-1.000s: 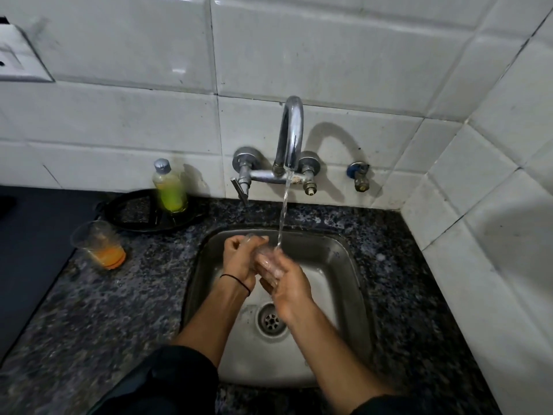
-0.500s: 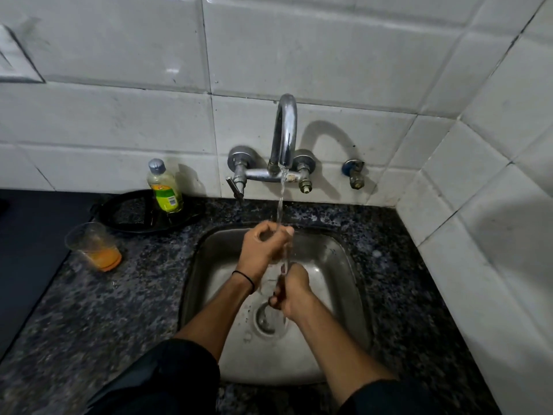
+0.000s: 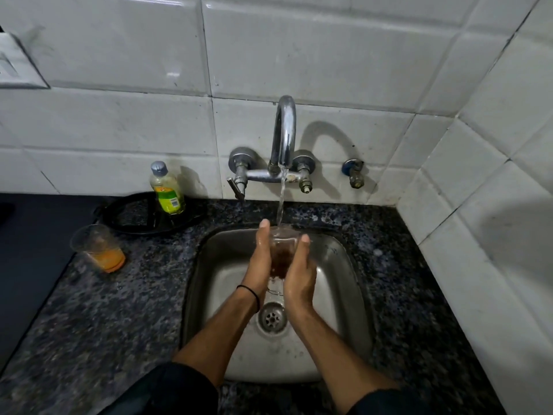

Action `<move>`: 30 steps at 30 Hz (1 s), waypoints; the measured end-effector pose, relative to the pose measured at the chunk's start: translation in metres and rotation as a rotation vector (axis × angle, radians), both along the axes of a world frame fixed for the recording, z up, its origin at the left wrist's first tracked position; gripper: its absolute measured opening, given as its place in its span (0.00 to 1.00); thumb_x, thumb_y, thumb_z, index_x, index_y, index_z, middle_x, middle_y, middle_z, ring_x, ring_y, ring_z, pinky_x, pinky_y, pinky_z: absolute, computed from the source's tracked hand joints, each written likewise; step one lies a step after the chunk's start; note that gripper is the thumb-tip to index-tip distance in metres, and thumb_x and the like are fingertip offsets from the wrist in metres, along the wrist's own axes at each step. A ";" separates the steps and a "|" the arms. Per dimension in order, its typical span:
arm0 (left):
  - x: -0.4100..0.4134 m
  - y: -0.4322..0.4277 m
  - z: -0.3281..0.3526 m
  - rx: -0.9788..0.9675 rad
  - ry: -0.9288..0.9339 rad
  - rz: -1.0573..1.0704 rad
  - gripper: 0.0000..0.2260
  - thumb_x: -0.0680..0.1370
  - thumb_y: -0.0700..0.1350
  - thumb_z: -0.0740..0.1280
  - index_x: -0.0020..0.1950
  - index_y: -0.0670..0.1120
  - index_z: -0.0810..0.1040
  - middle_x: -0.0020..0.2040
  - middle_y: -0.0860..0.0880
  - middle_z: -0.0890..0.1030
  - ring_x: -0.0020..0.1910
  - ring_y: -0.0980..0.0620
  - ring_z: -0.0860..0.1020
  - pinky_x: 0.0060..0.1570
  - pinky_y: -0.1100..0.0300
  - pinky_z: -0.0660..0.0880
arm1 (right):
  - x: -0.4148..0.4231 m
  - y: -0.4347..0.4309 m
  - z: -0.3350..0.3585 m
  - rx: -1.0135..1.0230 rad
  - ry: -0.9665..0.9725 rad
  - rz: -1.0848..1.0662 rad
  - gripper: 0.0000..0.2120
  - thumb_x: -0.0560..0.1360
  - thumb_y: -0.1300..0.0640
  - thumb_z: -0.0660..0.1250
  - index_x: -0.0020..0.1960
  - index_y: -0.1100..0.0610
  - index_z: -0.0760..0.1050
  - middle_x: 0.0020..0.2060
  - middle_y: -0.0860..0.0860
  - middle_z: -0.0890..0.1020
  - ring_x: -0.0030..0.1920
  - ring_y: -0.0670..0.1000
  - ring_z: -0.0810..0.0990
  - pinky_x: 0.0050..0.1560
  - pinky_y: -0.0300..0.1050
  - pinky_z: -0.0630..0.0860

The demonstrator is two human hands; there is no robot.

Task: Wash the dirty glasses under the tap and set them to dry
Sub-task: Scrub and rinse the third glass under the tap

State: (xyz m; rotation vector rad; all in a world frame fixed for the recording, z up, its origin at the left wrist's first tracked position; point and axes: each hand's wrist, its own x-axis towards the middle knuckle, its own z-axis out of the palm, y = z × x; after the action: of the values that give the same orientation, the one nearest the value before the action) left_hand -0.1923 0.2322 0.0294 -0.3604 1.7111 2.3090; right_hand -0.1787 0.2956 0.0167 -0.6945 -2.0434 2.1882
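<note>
A clear glass (image 3: 281, 253) stands upright between my palms over the steel sink (image 3: 344, 265). My left hand (image 3: 261, 259) presses its left side and my right hand (image 3: 300, 274) its right side. Water runs from the chrome tap (image 3: 284, 136) straight into the glass's open mouth. The lower part of the glass is hidden by my palms. A second glass (image 3: 97, 247) with an orange residue at the bottom stands on the granite counter (image 3: 104, 310) to the left.
A bottle of green dish soap (image 3: 167, 190) stands on a black ring-shaped stand (image 3: 128, 217) by the wall. The sink drain (image 3: 271, 317) lies below my wrists. White tiled walls close the back and the right. A dark surface borders the counter's left.
The glass was turned between my hands, left hand over its top. Now it is upright, held by both palms at its sides, and the stream falls into it.
</note>
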 end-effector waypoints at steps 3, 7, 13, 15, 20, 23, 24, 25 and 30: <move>0.001 -0.005 -0.007 0.125 -0.110 0.002 0.34 0.75 0.74 0.49 0.45 0.53 0.87 0.47 0.48 0.87 0.52 0.47 0.82 0.56 0.49 0.76 | 0.009 -0.001 -0.002 0.221 0.157 0.116 0.26 0.79 0.32 0.49 0.58 0.46 0.78 0.51 0.46 0.85 0.49 0.40 0.83 0.47 0.39 0.80; -0.001 -0.011 -0.010 0.169 -0.056 0.066 0.28 0.79 0.66 0.53 0.40 0.49 0.85 0.43 0.46 0.85 0.44 0.49 0.82 0.50 0.54 0.76 | 0.012 0.000 -0.014 0.584 0.272 0.311 0.36 0.75 0.25 0.52 0.74 0.47 0.62 0.61 0.49 0.81 0.59 0.47 0.81 0.57 0.50 0.80; -0.002 -0.006 -0.013 -0.340 0.055 0.112 0.34 0.78 0.71 0.47 0.32 0.51 0.82 0.33 0.49 0.84 0.34 0.52 0.79 0.35 0.57 0.73 | -0.006 -0.008 0.011 0.244 0.139 0.070 0.19 0.75 0.36 0.67 0.60 0.44 0.72 0.50 0.46 0.83 0.48 0.47 0.84 0.49 0.49 0.82; 0.000 -0.003 -0.015 -0.335 0.081 0.110 0.31 0.79 0.69 0.51 0.40 0.49 0.84 0.38 0.47 0.85 0.37 0.50 0.80 0.35 0.58 0.74 | -0.017 -0.007 0.018 0.056 0.073 -0.024 0.13 0.75 0.39 0.69 0.52 0.47 0.76 0.47 0.50 0.84 0.46 0.52 0.84 0.47 0.50 0.82; 0.003 -0.001 -0.018 0.360 -0.199 0.157 0.22 0.78 0.58 0.62 0.59 0.43 0.83 0.54 0.43 0.85 0.52 0.45 0.81 0.48 0.54 0.76 | -0.031 0.000 0.036 -0.408 -0.031 -0.243 0.17 0.77 0.46 0.68 0.57 0.58 0.76 0.45 0.56 0.83 0.38 0.52 0.82 0.29 0.41 0.77; -0.001 -0.001 -0.018 0.529 -0.266 0.192 0.17 0.78 0.53 0.62 0.56 0.42 0.81 0.48 0.42 0.84 0.44 0.46 0.81 0.45 0.56 0.78 | -0.024 -0.003 0.034 -0.217 0.099 -0.201 0.11 0.78 0.55 0.70 0.55 0.61 0.75 0.41 0.52 0.81 0.39 0.51 0.80 0.33 0.39 0.77; -0.004 -0.003 -0.017 0.550 -0.296 0.223 0.15 0.78 0.51 0.62 0.54 0.41 0.80 0.45 0.42 0.83 0.42 0.46 0.81 0.44 0.55 0.77 | -0.023 0.000 0.033 -0.082 0.186 -0.146 0.08 0.77 0.59 0.70 0.53 0.62 0.75 0.40 0.50 0.80 0.40 0.49 0.79 0.35 0.36 0.76; -0.008 -0.005 -0.016 0.565 -0.324 0.254 0.14 0.78 0.50 0.62 0.51 0.41 0.80 0.42 0.42 0.83 0.40 0.45 0.80 0.45 0.54 0.76 | -0.022 0.004 0.029 0.066 0.271 -0.064 0.06 0.77 0.62 0.69 0.51 0.62 0.74 0.39 0.49 0.79 0.40 0.46 0.77 0.37 0.33 0.75; -0.030 -0.020 -0.026 0.422 -0.394 0.403 0.18 0.72 0.53 0.69 0.57 0.46 0.78 0.46 0.44 0.80 0.37 0.47 0.78 0.40 0.55 0.75 | -0.020 0.017 0.023 0.647 0.390 0.311 0.03 0.77 0.59 0.66 0.50 0.56 0.77 0.47 0.52 0.76 0.43 0.48 0.76 0.42 0.38 0.73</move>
State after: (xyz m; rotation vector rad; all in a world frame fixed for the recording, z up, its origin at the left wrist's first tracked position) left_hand -0.2226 0.2124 0.0032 -1.0629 1.0026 2.5581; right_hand -0.1986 0.3127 0.0399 0.1133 -2.5156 1.4365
